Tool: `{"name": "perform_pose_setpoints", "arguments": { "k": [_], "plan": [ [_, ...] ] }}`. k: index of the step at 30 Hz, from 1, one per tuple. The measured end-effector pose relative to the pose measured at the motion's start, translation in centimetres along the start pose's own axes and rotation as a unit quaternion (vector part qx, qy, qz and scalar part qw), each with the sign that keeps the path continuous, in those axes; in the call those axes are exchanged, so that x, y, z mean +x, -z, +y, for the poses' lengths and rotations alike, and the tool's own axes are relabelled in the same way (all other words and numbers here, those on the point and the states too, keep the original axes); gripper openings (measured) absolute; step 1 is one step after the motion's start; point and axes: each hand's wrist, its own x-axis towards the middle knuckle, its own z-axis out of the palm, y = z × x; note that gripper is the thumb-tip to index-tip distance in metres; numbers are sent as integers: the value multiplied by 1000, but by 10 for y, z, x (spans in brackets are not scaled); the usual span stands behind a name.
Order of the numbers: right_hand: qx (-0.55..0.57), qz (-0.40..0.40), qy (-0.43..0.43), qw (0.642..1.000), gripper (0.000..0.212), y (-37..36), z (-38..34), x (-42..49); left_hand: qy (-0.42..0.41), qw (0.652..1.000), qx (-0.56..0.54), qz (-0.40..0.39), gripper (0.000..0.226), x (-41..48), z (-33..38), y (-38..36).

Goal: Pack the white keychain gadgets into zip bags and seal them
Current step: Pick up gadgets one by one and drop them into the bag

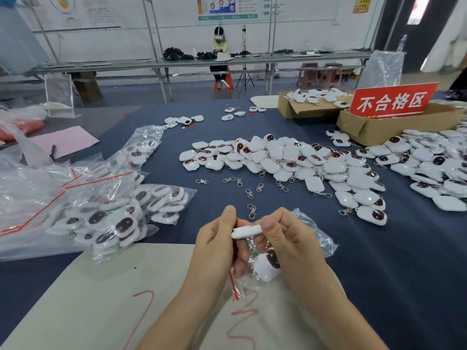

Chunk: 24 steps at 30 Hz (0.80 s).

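**Position.** At six o'clock of the tabletop (394, 279), the left hand (217, 246) and the right hand (290, 245) each pinch one end of a white gadget (246, 231). They hold it edge-on above the mouth of a zip bag (313, 238). The lower fingers of the left hand also appear to gather the bag's film. The bag hangs between the hands over a beige sheet (101, 299), and its red seal strip (233, 286) is not yet pressed shut.

**Risks, in our judgement.**
- The film is slack and crumpled, so the gadget may catch on the mouth or slide past it onto the sheet.
- A key clasp may snag the opening or lie across the strip, leaving the seal incomplete.
- The gadget is held only by its ends, and on smooth plastic that grip may slip.

**Count.**
- One gadget is in hand.
- One packed gadget (267, 266) is visible inside the bag; we cannot tell whether more lie behind it.
- About seven loose metal clasps (249, 193) lie at twelve o'clock of the hands.
- The unpacked gadgets (278, 157), from twelve to two o'clock, are too many to count.
- There are at least three filled bags (121, 218) at nine to ten o'clock, overlapping one another.
- Two cardboard boxes (379, 127) stand at one o'clock, the nearer carrying one red sign (393, 101).
- One pink sheet (63, 141) lies at ten o'clock.
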Motion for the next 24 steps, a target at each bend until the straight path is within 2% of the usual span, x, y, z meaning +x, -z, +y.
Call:
{"name": "perform_pose_setpoints", "arguments": {
  "k": [2,7,11,14,16,19,21,24],
  "plan": [
    [-10,4,-6,1000,44,0,0,0,4,1000,-3,-9,61,-1,0,-1],
    [-19,2,0,1000,43,-1,1,1,1,1000,-3,-9,63,0,-2,0],
    [24,-22,24,999,35,-2,-1,1,-35,997,-59,-21,46,1,-2,3],
    [36,16,6,999,39,-2,1,5,-61,994,-76,-54,30,-2,-3,1],
    [21,39,3,999,37,1,4,7,-76,994,-47,-63,29,-3,-6,-2],
    [-7,45,15,999,29,4,8,7,-86,995,-30,-43,31,-4,-7,-3],
    [-48,54,38,997,23,6,8,8,-76,994,-83,-17,29,-2,-2,-1],
    [-67,111,50,990,13,19,7,11,-71,984,-161,36,29,8,8,13]
  ]
}}
